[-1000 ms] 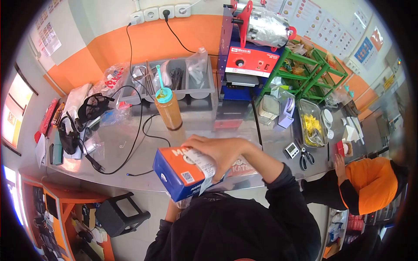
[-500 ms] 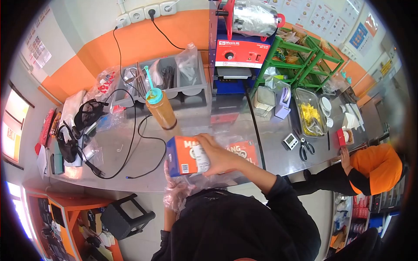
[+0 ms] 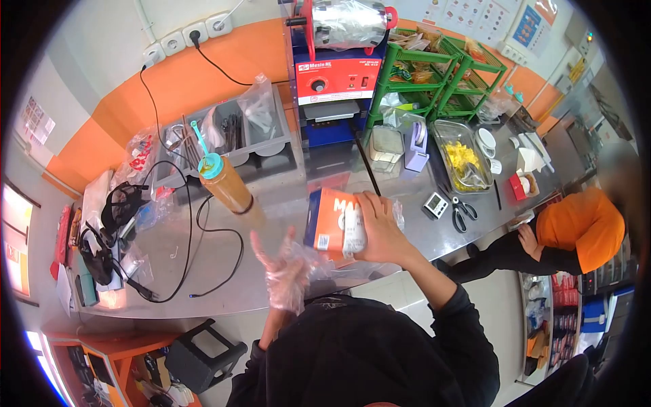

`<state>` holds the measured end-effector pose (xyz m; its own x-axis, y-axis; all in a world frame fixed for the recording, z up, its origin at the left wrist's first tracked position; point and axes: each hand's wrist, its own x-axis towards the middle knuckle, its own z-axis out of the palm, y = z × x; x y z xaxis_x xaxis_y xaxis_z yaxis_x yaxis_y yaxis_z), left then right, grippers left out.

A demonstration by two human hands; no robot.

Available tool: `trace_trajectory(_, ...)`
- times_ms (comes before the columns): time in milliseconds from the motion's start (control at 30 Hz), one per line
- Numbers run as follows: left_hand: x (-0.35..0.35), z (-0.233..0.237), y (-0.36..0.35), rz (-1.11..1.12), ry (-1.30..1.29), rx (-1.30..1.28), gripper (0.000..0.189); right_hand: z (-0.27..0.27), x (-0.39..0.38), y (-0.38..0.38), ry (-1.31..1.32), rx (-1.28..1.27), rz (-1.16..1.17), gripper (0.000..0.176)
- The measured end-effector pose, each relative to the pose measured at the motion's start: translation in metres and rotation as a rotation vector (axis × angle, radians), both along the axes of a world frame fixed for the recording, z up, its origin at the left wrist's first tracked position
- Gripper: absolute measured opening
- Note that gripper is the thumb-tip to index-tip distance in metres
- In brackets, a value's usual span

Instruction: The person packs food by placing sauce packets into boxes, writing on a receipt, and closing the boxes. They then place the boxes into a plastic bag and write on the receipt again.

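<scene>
My right hand (image 3: 382, 234) is closed around an orange and blue cardboard box (image 3: 329, 227) with a white printed slip (image 3: 354, 234) on its front. The box is held above the front part of the steel table (image 3: 217, 271). My left hand (image 3: 287, 273), in a thin clear plastic glove, is just left of the box, its fingers spread and nothing in them. Clear plastic film shows around and below the box. Behind my left hand stands a squeeze bottle (image 3: 229, 184) of brown-orange sauce with a turquoise lid.
A grey cutlery tray (image 3: 274, 146) and a red cup sealer (image 3: 338, 80) stand at the back. To the right are green racks (image 3: 412, 85), a tape dispenser (image 3: 416, 152), a timer (image 3: 435, 205), scissors (image 3: 464, 216) and a glass dish (image 3: 442, 146). Black cables (image 3: 186, 237) lie left. A person in orange (image 3: 583, 227) is at right.
The box has moved right with my right hand. My left hand has come out from beside it and opened its fingers. The view has shifted, and the other person's hand has moved lower.
</scene>
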<state>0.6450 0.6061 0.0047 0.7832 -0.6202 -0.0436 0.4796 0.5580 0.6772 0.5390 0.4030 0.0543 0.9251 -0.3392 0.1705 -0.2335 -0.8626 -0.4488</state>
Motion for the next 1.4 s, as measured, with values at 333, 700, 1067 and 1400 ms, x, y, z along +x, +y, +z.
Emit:
trace_trajectory(333,0.048,-0.033,-0.046,-0.182,-0.412,0.091,0.101,0.016,-0.028,-0.015,0.427,0.104,0.13,0.11)
trace_trajectory(700,0.011,0.058,-0.016,-0.561,-0.879,0.39,0.082,-0.003,-0.012,-0.009,0.399,-0.109,0.151,0.112)
trace_trajectory(1067,0.021,0.074,-0.014,-0.578,-0.007,0.149,0.093,-0.008,-0.049,-0.025,0.06,-0.709,-0.15,0.077)
trace_trajectory(1400,0.0,0.071,-0.024,-0.717,-0.269,0.176,0.085,-0.022,-0.077,-0.029,0.145,0.251,-0.524,0.026)
